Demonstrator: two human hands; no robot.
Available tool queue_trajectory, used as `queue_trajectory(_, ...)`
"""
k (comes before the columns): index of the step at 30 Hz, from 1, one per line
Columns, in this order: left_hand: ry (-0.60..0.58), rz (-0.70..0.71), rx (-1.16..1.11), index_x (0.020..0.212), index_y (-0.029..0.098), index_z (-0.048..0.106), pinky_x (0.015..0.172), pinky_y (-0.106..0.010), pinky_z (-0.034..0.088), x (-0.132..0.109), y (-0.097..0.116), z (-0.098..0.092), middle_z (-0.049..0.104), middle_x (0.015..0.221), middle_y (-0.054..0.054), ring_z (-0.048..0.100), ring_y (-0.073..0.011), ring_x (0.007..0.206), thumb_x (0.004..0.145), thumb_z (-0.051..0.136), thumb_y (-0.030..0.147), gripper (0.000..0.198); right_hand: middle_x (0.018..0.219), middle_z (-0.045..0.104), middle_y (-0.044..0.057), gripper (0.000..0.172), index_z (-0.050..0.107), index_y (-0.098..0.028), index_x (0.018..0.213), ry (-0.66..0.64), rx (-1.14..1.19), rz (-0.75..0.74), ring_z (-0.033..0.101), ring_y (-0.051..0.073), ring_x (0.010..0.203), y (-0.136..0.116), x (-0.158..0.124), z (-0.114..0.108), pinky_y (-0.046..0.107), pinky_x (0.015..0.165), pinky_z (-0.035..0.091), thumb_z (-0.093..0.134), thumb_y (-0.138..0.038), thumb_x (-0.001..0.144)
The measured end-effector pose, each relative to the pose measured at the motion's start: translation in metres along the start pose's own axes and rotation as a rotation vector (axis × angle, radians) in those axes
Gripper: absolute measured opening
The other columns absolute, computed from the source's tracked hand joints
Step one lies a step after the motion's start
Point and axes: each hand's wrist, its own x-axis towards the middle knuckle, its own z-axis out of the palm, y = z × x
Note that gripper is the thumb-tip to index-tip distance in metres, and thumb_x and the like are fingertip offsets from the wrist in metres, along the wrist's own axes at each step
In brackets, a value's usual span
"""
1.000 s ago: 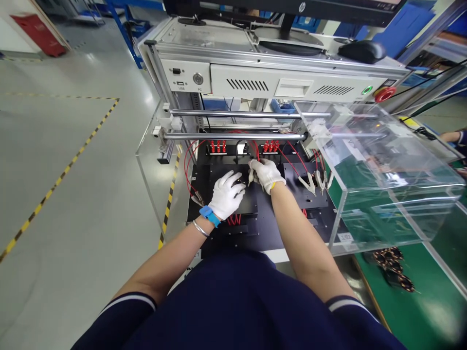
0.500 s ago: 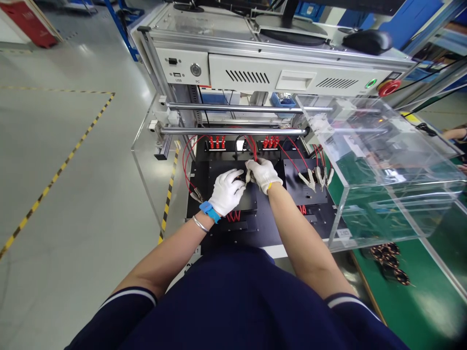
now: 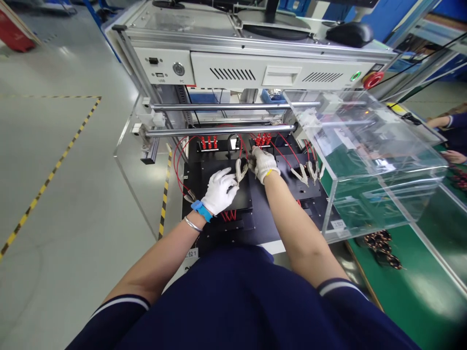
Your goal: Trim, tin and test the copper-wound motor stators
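Note:
My left hand (image 3: 220,191), in a white glove, is over the left black plate (image 3: 211,170). Its thumb and fingers curve together at the lower end of a pale-handled alligator clip (image 3: 240,170) on a red wire; what lies between the fingertips is hidden. My right hand (image 3: 265,165), also gloved, is just right of that clip, apart from it, with fingers curled inward. Whatever it grips is too small to make out. More alligator clips (image 3: 299,174) rest on the right black plate (image 3: 310,191), and another clip (image 3: 189,196) lies beside my left wrist.
Red terminals (image 3: 209,142) line the back of the black board. Metal rods (image 3: 219,131) cross above it. A clear plastic cover (image 3: 386,170) juts out on the right, over a green table (image 3: 416,291) with copper coils (image 3: 381,245). Another person's arm (image 3: 441,121) shows at far right.
The clip between my hands now stands in plain view, its handles out of my right hand's fingers. My right hand has shifted a little away from my left. The whole view has moved slightly.

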Motion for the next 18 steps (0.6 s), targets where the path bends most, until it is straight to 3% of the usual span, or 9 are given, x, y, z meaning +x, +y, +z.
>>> queue_trajectory(8, -0.058, 0.027, -0.036, 0.078, 0.023, 0.062, 0.107, -0.042, 0.035, 0.006, -0.001, -0.003, 0.071, 0.098, -0.002, 0.051, -0.0229, 0.123, 0.083, 0.054, 0.024, 0.01, 0.06, 0.053, -0.005, 0.015, 0.054, -0.02, 0.083, 0.085, 0.191, 0.054, 0.056, 0.01, 0.054, 0.02, 0.009, 0.012, 0.019, 0.048, 0.047, 0.057, -0.035, 0.086)
queue_trajectory(18, -0.062, 0.017, -0.046, 0.079, 0.023, 0.062, 0.107, -0.042, 0.036, 0.007, -0.001, -0.002, 0.071, 0.097, -0.002, 0.051, -0.0225, 0.123, 0.083, 0.054, 0.025, 0.009, 0.062, 0.056, -0.004, 0.015, 0.054, -0.019, 0.087, 0.142, 0.192, 0.077, 0.057, 0.01, 0.053, 0.034, 0.006, 0.014, 0.019, 0.05, 0.049, 0.051, -0.034, 0.088)
